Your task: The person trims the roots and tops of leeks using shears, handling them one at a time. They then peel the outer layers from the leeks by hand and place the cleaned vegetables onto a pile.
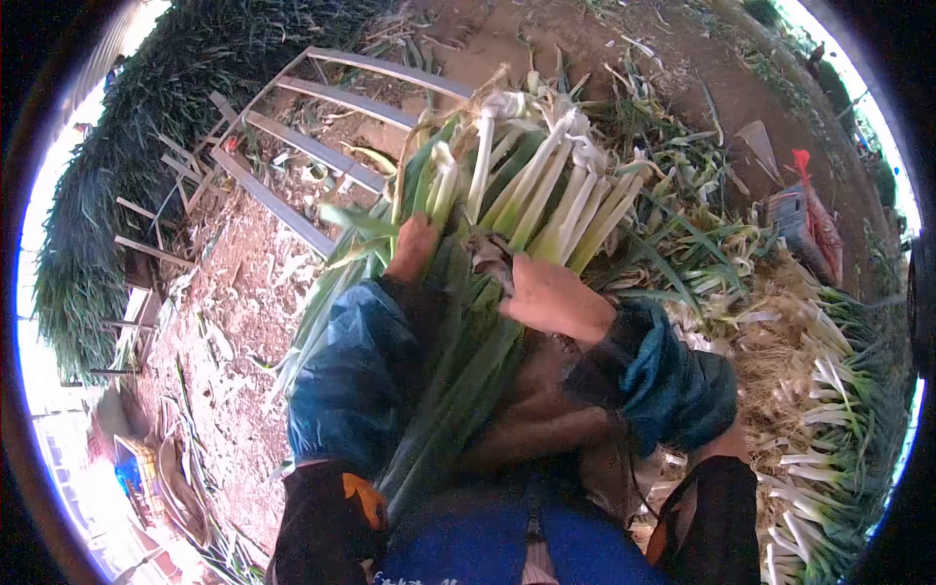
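Note:
A pile of leeks (531, 195) lies in front of me, white root ends pointing away and long green leaves trailing back toward my lap. My left hand (417, 244) is closed around a leek (446, 185) at the left side of the pile, on its pale green shaft. Close to its right, my right hand (558, 297) is curled shut on a small dark tool (492, 255), whose tip lies over the leaves and near the leek shafts. What kind of tool it is, I cannot tell. Blue-green sleeves cover both forearms.
A slatted wooden rack (322, 151) stands at the front left, before a big heap of dark green leaves (117, 185). Rows of leeks with roots (809, 390) lie at the right. Leaf trimmings (682, 185) cover the ground beyond the pile, near a crate (801, 224).

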A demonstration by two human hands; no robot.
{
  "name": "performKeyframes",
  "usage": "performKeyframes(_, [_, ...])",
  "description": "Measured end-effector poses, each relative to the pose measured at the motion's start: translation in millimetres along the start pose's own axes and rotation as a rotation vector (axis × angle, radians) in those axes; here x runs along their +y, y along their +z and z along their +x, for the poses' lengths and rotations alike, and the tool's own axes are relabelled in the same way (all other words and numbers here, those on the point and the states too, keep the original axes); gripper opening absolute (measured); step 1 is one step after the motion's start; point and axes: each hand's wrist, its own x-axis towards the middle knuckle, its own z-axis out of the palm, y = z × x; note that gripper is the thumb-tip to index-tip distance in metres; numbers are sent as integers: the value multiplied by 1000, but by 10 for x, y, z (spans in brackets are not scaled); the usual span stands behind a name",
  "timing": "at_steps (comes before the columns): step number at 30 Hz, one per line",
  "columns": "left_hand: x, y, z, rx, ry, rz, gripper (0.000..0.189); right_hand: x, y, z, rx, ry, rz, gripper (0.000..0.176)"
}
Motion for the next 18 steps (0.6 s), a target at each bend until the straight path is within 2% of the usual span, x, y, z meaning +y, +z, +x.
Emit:
performKeyframes(1, [6,7,38,-84,-13,26,28,20,-14,10,11,3,22,38])
performKeyframes(2, [-141,39,104,-257,98,-99,39,42,-21,26,21,5,45,37])
performKeyframes(5, [337,-356,100,-455,22,-44,41,34,-6,40,62,2,4,33])
performKeyframes(9, [507,-321,-156,-455,267,-131,64,204,-41,244,241,30,13,28])
performKeyframes(11, [398,-1,-219,-397,349,-274,64,354,-126,399,347,111,0,28])
performKeyframes(12, [434,136,-161,-401,394,-223,55,441,-163,397,397,158,-12,27])
performKeyframes(14, [356,232,-99,-585,297,-305,55,589,-288,200,368,185,23,28])
performKeyframes(17, [393,369,-108,-496,198,-395,49,651,-297,-185,333,135,-32,31])
performKeyframes(18, [406,377,-101,-452,263,-319,45,606,-242,-325,311,129,-20,32])
